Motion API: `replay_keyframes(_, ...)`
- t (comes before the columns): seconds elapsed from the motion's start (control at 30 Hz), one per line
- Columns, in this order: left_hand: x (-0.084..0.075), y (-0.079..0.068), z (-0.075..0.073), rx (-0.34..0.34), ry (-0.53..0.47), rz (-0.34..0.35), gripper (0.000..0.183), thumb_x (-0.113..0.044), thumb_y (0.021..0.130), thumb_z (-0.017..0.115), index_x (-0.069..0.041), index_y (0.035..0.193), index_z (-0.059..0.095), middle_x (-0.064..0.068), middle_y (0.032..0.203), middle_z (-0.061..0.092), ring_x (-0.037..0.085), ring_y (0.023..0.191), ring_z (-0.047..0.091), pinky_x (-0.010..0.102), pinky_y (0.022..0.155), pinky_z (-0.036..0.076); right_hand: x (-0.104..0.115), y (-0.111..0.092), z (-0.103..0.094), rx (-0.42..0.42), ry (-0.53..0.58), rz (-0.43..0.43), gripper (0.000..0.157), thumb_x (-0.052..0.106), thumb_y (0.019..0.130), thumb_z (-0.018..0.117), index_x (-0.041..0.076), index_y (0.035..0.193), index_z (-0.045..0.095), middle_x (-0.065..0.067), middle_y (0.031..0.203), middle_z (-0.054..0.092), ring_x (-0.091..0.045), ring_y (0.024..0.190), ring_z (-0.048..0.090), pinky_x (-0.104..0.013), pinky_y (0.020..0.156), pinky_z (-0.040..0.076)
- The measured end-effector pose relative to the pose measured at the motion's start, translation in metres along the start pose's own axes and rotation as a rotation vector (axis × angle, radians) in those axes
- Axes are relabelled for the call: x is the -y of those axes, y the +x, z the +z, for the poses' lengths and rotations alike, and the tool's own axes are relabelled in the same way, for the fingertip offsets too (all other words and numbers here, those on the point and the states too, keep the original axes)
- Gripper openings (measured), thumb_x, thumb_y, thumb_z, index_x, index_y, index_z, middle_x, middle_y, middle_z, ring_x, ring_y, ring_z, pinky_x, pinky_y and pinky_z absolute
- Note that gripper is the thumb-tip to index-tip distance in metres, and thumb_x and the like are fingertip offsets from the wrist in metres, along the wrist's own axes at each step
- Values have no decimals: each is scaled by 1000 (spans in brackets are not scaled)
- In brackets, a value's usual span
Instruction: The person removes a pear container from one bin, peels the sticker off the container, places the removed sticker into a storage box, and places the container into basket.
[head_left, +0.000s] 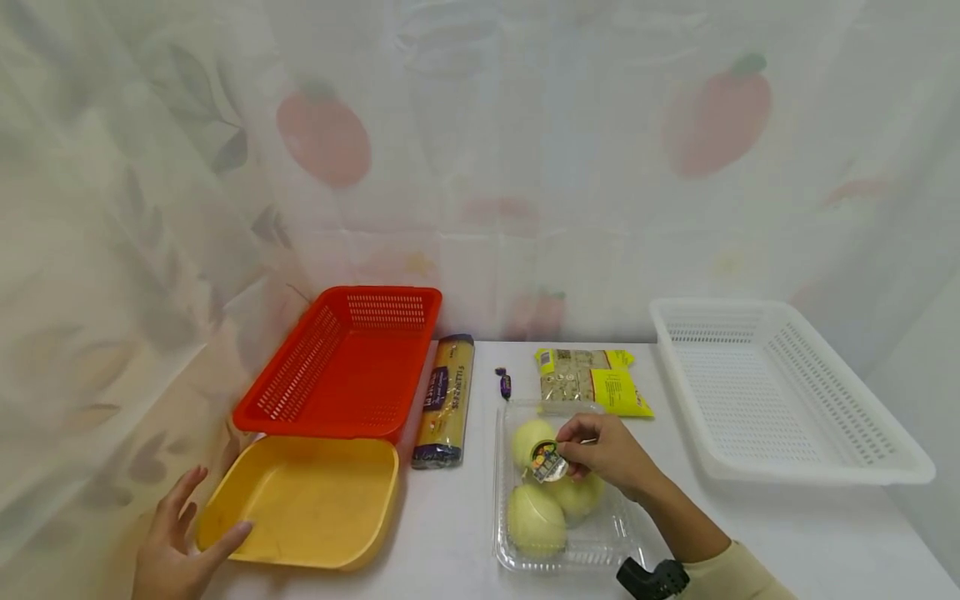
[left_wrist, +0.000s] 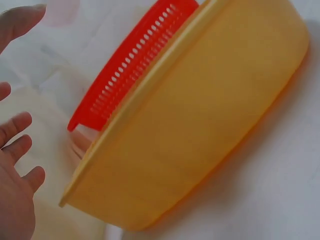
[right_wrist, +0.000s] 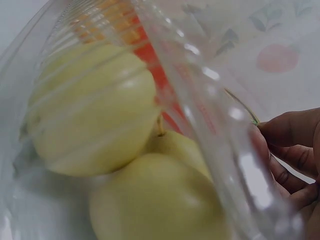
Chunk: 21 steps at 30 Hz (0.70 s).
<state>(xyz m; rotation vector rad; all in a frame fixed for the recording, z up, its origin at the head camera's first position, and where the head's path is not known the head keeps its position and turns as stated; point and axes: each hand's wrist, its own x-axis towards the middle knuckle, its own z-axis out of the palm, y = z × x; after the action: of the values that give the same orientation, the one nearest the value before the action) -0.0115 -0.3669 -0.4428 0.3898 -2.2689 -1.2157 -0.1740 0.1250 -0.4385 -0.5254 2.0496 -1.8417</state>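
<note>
My right hand (head_left: pixel 603 454) pinches the edge of a round fruit label (head_left: pixel 548 462) between thumb and fingers. The label overlaps the top of a clear plastic box (head_left: pixel 504 467) in the head view. Three pale yellow-green pears (head_left: pixel 536 521) lie inside that box, one with its stem showing in the right wrist view. In the right wrist view the label (right_wrist: pixel 242 105) appears edge-on as a thin strip. My left hand (head_left: pixel 176 537) is beside the yellow basin (head_left: pixel 300 508), fingers spread and holding nothing, thumb overlapping the rim in the head view.
Behind the basin stands a red basket (head_left: pixel 352 375), with a long pack of noodles (head_left: pixel 444 404) to its right. A purple-wrapped candy (head_left: pixel 505 386) and two yellow-ended bags (head_left: pixel 592 383) lie behind the box. A white basket (head_left: pixel 750 400) stands at the right. Curtains hang at the back and left.
</note>
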Motion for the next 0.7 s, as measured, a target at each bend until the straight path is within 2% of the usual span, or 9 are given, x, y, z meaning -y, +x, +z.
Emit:
replay_keyframes(0.2,17,5,-5,83,88,-20,93,-8,80,80,-23,154,27,-10,149,33,0,131,25,2,96,18,-1,0,1,-9,-12,9,11,1,87,67,-8,92,63,-14,74,61,-20,59,59,-32,54,55)
replay_keyframes(0.23,20,6,-6,114,100,-41,94,-11,81,79,-25,155,23,-9,152,28,6,133,25,0,93,18,0,0,1,-10,-12,10,11,1,87,67,-8,92,63,-14,74,61,-20,59,58,-32,54,55)
replay_keyframes(0.3,25,9,-10,191,142,-80,96,-18,83,78,-22,156,16,2,156,21,23,133,28,-1,88,23,0,-1,1,-11,-11,10,10,0,87,66,-8,92,63,-14,73,61,-20,59,58,-32,54,55)
replay_keyframes(0.33,27,11,-11,227,176,-92,98,-22,83,78,-20,157,13,10,156,20,31,129,33,1,85,29,-1,-1,1,-11,-12,9,10,0,87,66,-8,92,63,-14,73,61,-19,59,58,-32,54,55)
replay_keyframes(0.4,30,14,-15,302,211,-108,103,-25,83,78,-16,157,7,25,153,15,46,123,32,18,97,36,0,-1,1,-11,-9,9,10,0,87,66,-7,92,63,-14,73,61,-19,59,58,-32,54,55)
replay_keyframes(0.47,32,16,-16,354,267,-104,108,-28,81,79,-10,155,4,35,147,16,53,117,31,44,102,37,-1,-1,1,-10,-9,9,10,0,87,66,-7,92,63,-14,73,61,-19,59,58,-32,54,55)
replay_keyframes(0.5,34,16,-16,364,282,-93,109,-28,80,80,-8,155,4,37,145,17,54,118,29,57,101,32,0,0,1,-11,-9,10,10,0,87,66,-7,92,63,-14,74,61,-20,59,58,-32,54,55)
replay_keyframes(0.57,37,17,-15,380,300,-77,111,-28,78,81,-5,155,4,39,142,17,56,118,25,76,90,23,0,0,1,-11,-10,11,10,0,87,67,-7,92,63,-14,74,61,-19,59,58,-32,54,55)
replay_keyframes(0.7,43,16,-13,372,320,-21,111,-25,74,84,2,152,9,39,139,19,56,115,27,76,88,25,-1,0,1,-9,-13,9,11,0,86,67,-8,92,63,-14,76,62,-19,59,58,-32,54,55)
